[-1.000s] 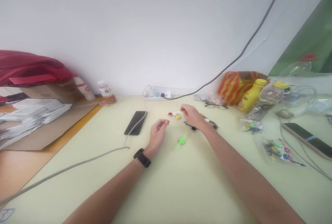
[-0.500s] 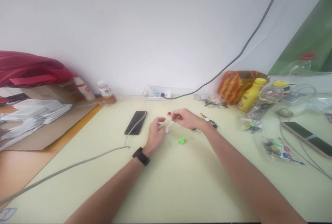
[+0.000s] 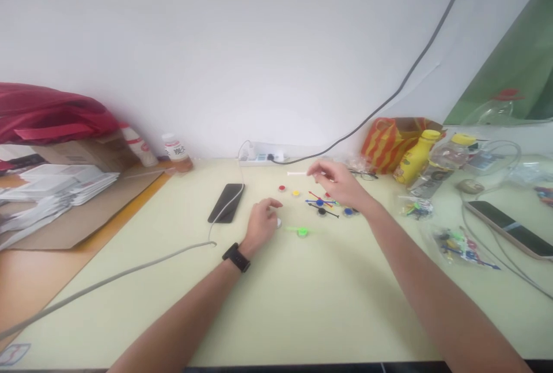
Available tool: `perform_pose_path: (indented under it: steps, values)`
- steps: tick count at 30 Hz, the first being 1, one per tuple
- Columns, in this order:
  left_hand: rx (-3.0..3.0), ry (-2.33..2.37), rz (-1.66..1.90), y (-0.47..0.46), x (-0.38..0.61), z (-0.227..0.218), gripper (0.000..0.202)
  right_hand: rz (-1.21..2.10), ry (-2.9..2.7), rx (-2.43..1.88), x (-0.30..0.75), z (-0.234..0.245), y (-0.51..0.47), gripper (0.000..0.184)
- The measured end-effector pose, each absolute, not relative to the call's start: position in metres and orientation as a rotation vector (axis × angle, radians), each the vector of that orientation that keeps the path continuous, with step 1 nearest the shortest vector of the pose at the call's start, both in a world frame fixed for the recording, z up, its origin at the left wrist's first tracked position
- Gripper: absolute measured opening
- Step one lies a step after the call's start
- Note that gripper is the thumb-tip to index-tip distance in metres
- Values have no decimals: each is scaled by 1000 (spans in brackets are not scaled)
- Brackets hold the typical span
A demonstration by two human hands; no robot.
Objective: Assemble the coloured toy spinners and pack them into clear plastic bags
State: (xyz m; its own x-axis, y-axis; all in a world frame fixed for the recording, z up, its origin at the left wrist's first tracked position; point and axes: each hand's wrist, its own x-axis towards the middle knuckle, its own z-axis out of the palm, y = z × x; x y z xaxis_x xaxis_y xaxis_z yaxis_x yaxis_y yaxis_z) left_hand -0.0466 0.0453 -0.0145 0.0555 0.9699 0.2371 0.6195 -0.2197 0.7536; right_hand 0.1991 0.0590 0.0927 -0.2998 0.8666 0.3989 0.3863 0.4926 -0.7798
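Note:
My right hand (image 3: 334,182) is raised over the back of the table, its fingers pinched on one end of a thin white arrow (image 3: 297,173) that points left. My left hand (image 3: 261,222) rests on the table with curled fingers, holding a small white round base (image 3: 279,223) at its fingertips. Just right of it lies a green spinner (image 3: 302,232) with a pale green arrow. Beneath my right hand are a blue spinner (image 3: 320,202), a black spinner (image 3: 322,212) and another blue round piece (image 3: 348,212). A red round piece (image 3: 281,188) and a yellow one (image 3: 295,193) sit farther back.
A black phone (image 3: 226,203) with a cable lies left of my hands. At right are bags of small coloured parts (image 3: 464,246), another phone (image 3: 510,228), a yellow bottle (image 3: 417,157) and a striped bag (image 3: 382,145). A power strip (image 3: 261,156) sits against the wall.
My right hand has moved up and right, drawing the white arrow away from the white base. The coloured spinners beneath it now show. My left hand stays nearly in place.

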Motion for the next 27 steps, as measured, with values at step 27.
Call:
perform_pose_path:
  steps: [27]
  values:
    - [1951, 1559, 1065, 47, -45, -15, 21, 823, -1803, -953, 198, 31, 0, 23]
